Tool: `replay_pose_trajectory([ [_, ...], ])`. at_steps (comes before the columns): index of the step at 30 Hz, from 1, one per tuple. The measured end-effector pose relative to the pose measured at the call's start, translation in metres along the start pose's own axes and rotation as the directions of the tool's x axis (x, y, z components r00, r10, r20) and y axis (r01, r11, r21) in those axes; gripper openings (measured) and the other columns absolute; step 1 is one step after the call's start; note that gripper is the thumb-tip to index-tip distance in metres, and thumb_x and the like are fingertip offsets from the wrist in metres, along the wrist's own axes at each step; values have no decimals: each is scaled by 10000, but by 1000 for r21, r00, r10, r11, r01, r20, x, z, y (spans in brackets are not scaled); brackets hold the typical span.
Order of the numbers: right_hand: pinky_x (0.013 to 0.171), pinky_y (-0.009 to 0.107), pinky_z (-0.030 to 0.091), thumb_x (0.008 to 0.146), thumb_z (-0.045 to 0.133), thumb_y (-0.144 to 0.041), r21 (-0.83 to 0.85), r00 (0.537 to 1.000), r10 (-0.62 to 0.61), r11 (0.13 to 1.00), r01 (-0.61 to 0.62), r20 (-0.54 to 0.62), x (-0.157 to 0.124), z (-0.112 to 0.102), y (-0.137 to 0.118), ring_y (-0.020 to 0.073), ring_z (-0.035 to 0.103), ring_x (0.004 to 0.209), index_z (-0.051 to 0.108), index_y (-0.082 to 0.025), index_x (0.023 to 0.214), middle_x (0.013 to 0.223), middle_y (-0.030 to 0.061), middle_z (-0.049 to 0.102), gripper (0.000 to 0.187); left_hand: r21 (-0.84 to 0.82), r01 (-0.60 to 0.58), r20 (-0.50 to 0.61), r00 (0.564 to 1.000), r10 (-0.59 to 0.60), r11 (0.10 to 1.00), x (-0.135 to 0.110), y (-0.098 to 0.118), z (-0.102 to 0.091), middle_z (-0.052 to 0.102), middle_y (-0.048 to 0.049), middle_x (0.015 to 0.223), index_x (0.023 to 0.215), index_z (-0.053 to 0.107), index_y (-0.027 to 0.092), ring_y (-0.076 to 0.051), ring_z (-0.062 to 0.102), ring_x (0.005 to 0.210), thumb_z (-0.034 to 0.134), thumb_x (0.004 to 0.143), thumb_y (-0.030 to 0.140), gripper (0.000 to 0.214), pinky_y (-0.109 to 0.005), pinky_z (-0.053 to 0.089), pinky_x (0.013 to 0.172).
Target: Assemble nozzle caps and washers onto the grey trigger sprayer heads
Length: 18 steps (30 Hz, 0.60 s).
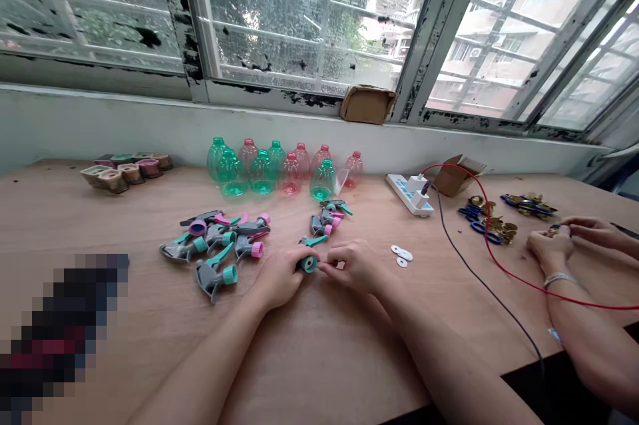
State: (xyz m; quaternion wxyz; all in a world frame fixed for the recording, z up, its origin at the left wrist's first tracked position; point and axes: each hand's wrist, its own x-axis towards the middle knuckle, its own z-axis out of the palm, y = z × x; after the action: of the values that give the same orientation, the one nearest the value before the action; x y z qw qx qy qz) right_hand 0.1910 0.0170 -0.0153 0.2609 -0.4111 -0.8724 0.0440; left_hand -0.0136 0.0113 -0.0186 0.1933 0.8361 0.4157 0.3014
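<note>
Backdrop: a steel-framed window [309,18] above a white sill, with a cardboard box [367,104] on the ledge.

Far left: small square pots [120,173] cluster on the wooden surface [100,228].

Centre back: green and pink plastic bottles [263,172] stand in rows, with loose trigger sprayer heads [214,245] lying in front of them.

Left hand [280,276]: clenched around a held sprayer head [305,264], just in front of the loose heads.

Held head: its long axis lies roughly across the body, with the teal collar turned toward the right hand.

Right hand [352,267]: the nearer to the collar, its fingers [327,266] pinched against the rim.

Right of the hands: white washers [401,254] and a power strip [409,194] with red and black cables [492,238].

Far right: a co-worker's hands [552,248] clasp something too small to tell, beside heaps of gold and blue parts [489,222].
</note>
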Motion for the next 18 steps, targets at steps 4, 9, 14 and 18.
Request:
replay_pose_trajectory([
  [4,571,217,300,854,610,-340,43,1000,-6,999,7,-28,-1,5,-2,103,546,596,652,-200,671,677,-3,661,234,-41,5,-10,1000,-6,999,0,-2,1,717,-6,1004,1037,695,248,-195,635,934,502,725,33,425,-262,456,795],
  [9,573,210,310,863,611,-342,86,994,12,996,-3,-105,0,11,-6,97,540,604,645,-201,680,690,-9,641,233,-60,71,-46,996,-73,996,1,-5,0,716,-20,1016,1073,682,239,-208,638,929,523,745,90,394,-269,473,787],
  [14,568,209,318,862,616,-339,113,987,29,994,-11,-160,2,15,-11,98,538,601,639,-197,683,692,-9,637,229,-91,103,-87,990,-111,990,1,-5,0,725,-30,962,1081,680,222,-209,644,897,542,755,134,365,-265,482,769],
  [18,588,212,349,866,611,-339,117,987,45,993,-27,-156,1,15,-10,109,552,619,645,-194,712,699,-1,645,214,-81,101,-100,989,-108,992,1,-5,1,723,-23,940,1086,680,222,-192,646,843,544,752,127,372,-244,471,711],
])
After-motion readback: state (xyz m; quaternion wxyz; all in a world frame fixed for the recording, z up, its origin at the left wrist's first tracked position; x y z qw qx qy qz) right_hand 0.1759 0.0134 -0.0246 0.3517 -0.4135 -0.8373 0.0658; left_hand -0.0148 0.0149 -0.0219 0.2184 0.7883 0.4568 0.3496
